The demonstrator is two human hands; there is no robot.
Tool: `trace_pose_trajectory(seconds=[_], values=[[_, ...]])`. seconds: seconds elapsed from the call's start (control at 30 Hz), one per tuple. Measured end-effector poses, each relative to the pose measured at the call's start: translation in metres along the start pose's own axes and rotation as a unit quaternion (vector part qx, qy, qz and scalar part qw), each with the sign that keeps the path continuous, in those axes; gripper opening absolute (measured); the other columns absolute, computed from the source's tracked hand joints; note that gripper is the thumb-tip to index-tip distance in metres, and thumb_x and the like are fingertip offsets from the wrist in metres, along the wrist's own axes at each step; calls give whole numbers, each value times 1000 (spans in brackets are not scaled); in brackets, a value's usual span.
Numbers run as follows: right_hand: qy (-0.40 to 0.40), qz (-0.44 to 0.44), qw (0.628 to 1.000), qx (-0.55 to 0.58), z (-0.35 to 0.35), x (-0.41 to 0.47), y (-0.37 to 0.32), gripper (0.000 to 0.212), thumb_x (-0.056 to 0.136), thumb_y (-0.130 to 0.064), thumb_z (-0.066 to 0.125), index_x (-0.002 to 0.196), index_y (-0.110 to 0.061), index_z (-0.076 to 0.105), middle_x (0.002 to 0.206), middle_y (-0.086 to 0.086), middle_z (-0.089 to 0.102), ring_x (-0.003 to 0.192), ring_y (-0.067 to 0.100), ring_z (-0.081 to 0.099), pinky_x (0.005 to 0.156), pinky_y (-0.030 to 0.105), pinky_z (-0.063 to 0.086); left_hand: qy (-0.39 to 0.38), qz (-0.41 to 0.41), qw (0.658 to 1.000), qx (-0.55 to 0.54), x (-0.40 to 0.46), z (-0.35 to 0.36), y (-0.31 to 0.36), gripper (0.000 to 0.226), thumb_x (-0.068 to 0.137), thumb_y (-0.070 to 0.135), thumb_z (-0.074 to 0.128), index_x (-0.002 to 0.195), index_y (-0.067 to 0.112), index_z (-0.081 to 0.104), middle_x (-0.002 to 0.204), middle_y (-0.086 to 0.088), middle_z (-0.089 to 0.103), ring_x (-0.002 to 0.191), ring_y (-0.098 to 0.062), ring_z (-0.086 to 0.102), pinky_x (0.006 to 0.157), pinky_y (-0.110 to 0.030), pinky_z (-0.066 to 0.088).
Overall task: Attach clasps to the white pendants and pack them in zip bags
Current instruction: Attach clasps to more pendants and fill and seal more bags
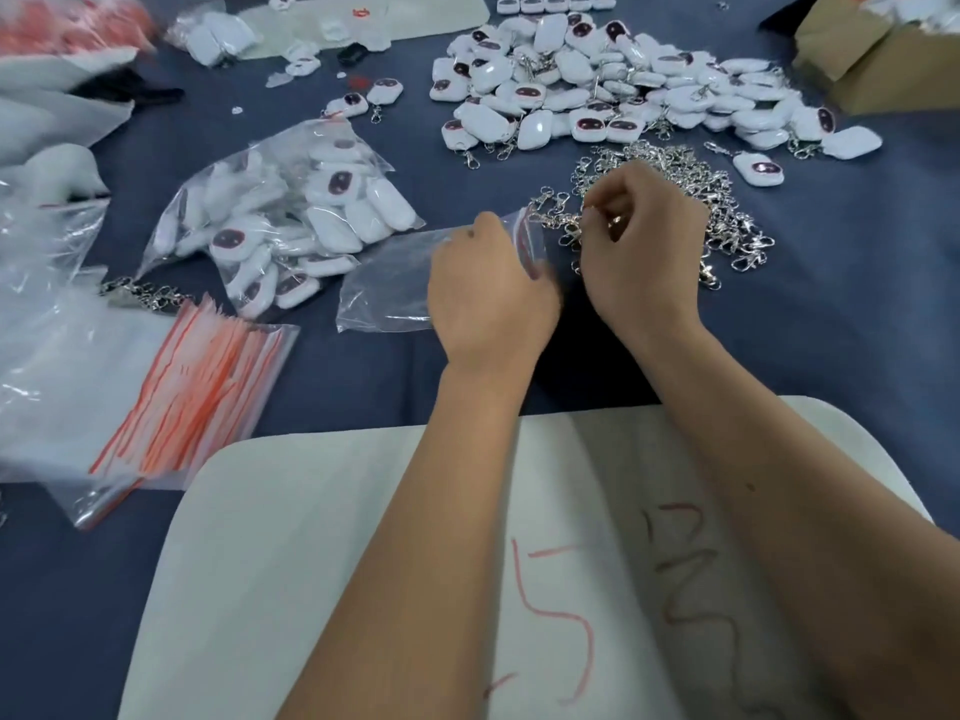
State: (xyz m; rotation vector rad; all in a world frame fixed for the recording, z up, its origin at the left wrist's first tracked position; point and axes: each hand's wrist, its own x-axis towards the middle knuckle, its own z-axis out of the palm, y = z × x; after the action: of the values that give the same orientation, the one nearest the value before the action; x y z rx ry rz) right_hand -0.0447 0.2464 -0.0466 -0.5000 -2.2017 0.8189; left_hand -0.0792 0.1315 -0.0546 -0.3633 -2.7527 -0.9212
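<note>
Fingers (pixel 602 213) of the right hand (pixel 641 241) are curled and pinch at a silver clasp (pixel 569 228) on the near-left edge of the clasp pile (pixel 691 200). The left hand (pixel 485 293) grips the red-striped mouth of a small clear zip bag (pixel 387 288), which lies flat on the dark blue tabletop (pixel 831 314) just left of the clasps; whether anything is inside it cannot be told.

Beyond the clasp pile, a broad heap of white pendants (pixel 597 90) with dark oval faces spreads across the far side, many already carrying clasps. One finished pendant (pixel 759 169) lies alone to the right of the clasp pile. Left of centre, a larger clear bag (pixel 291 215) holds more white pendants. Nearer the left edge sits a stack of empty zip bags (pixel 192 392) with orange-red seal strips, beside loose clear plastic (pixel 47 324). Both forearms cross a white board (pixel 337 563) marked with red scrawl at the near edge. A cardboard box (pixel 878 49) stands at the far right corner.
</note>
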Motion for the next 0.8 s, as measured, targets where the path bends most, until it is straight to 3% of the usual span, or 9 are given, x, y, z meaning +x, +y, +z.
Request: trace_pose_trajectory(seconds=[0.1, 0.2, 0.3, 0.37, 0.47, 0.6, 0.67, 0.73, 0.8], values=[[-17, -21, 995, -96, 8, 33, 1, 18, 92, -9, 54, 97, -15, 70, 84, -4, 69, 84, 18, 64, 77, 35, 53, -5, 5, 1000, -10, 7, -2, -7, 21, 89, 30, 60, 95, 10, 57, 94, -8, 66, 94, -31, 59, 75, -42, 45], [-81, -67, 973, -204, 28, 77, 8, 20, 97, -15, 53, 111, -12, 67, 105, 9, 71, 113, 33, 57, 93, 45, 50, 0, -5, 1000, -12, 12, -3, -6, 28, 93, 40, 57, 92, 12, 57, 89, -5, 67, 89, -29, 60, 71, -39, 43], [-205, -53, 921, -328, 48, 114, 20, 45, 99, -20, 58, 143, -16, 51, 148, 16, 48, 143, 39, 33, 111, 56, 37, 7, -12, 1000, -5, 14, -1, -4, 40, 98, 52, 50, 90, 14, 59, 86, -3, 67, 86, -27, 60, 69, -38, 41], [-268, -44, 893, -360, 56, 130, 29, 58, 99, -19, 60, 153, -22, 39, 161, 14, 32, 151, 40, 23, 118, 62, 24, 9, -14, 1000, -7, 14, 0, -4, 42, 100, 53, 47, 90, 14, 60, 86, -2, 67, 86, -27, 59, 69, -38, 40], [-264, -54, 890, -368, 60, 142, 32, 51, 96, -10, 61, 144, -24, 51, 148, 14, 49, 140, 39, 43, 116, 56, 29, 9, -25, 1000, -16, 15, 0, -5, 42, 101, 52, 46, 90, 14, 61, 87, -3, 68, 87, -27, 60, 72, -39, 44], [-165, -94, 931, -312, 43, 125, 21, 45, 89, 3, 49, 123, -21, 66, 112, 9, 71, 111, 35, 60, 101, 45, 41, 8, -30, 999, -29, 14, -1, -4, 39, 102, 50, 47, 87, 15, 58, 85, 0, 66, 84, -25, 59, 72, -38, 42], [-104, -97, 964, -223, 31, 108, 12, 41, 94, 2, 44, 128, -13, 62, 95, 7, 69, 89, 29, 61, 83, 36, 47, 24, -26, 998, -61, 14, -3, -5, 35, 101, 46, 51, 84, 16, 57, 83, 2, 63, 81, -23, 57, 74, -39, 45], [-66, -51, 993, -80, 19, 89, -2, 30, 97, -1, 51, 123, -8, 63, 90, 0, 61, 77, 17, 61, 75, 23, 47, 58, 5, 992, -114, 15, -7, -7, 27, 99, 39, 58, 86, 15, 58, 85, 1, 63, 82, -22, 56, 78, -41, 47], [-64, 45, 994, 76, 10, 67, -15, 16, 95, -5, 59, 106, -10, 70, 91, -4, 67, 73, 16, 72, 70, 26, 56, 88, 65, 979, -174, 14, -11, -8, 12, 95, 26, 64, 95, 14, 65, 94, 0, 64, 86, -20, 59, 81, -40, 49]])
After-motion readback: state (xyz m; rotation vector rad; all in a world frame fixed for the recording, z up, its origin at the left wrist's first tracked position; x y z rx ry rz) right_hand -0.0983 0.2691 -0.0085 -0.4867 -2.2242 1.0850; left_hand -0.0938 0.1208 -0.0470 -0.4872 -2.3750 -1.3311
